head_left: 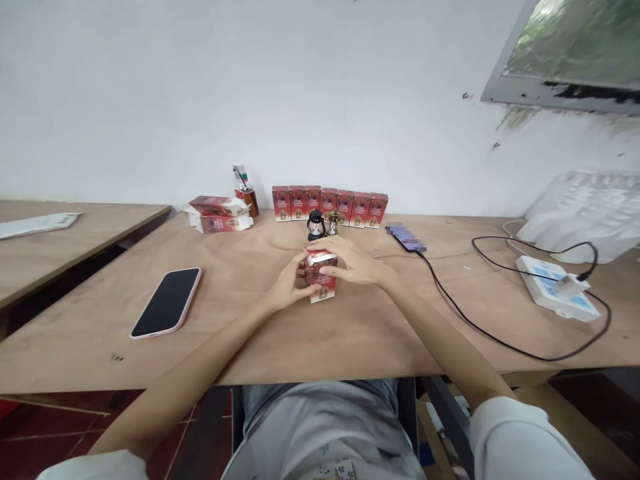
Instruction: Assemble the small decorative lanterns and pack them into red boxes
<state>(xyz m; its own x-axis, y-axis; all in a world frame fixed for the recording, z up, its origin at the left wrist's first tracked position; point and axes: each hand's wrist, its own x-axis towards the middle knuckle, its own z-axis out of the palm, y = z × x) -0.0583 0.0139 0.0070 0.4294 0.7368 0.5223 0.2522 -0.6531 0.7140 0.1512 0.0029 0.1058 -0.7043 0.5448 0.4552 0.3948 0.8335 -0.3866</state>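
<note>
A small red printed box (323, 285) stands upright on the table in front of me, its top edge white. My left hand (289, 285) holds its left side, thumb on the front. My right hand (356, 260) curves over the top and right side, thumb against the front and fingers across the upper end. Just behind the box are a small black lantern (316, 227) and a gold-coloured lantern (333, 223), their lower parts close to my right fingers. Whether the top flap is fully closed is hidden by my fingers.
A row of several similar red boxes (329, 205) stands by the wall. Flattened red cartons (220, 215) lie left of a brown holder (249, 200). A pink-edged phone (167, 303) lies left; another phone (406, 238) is cabled towards a white power strip (557, 287), near a white bag (583, 213).
</note>
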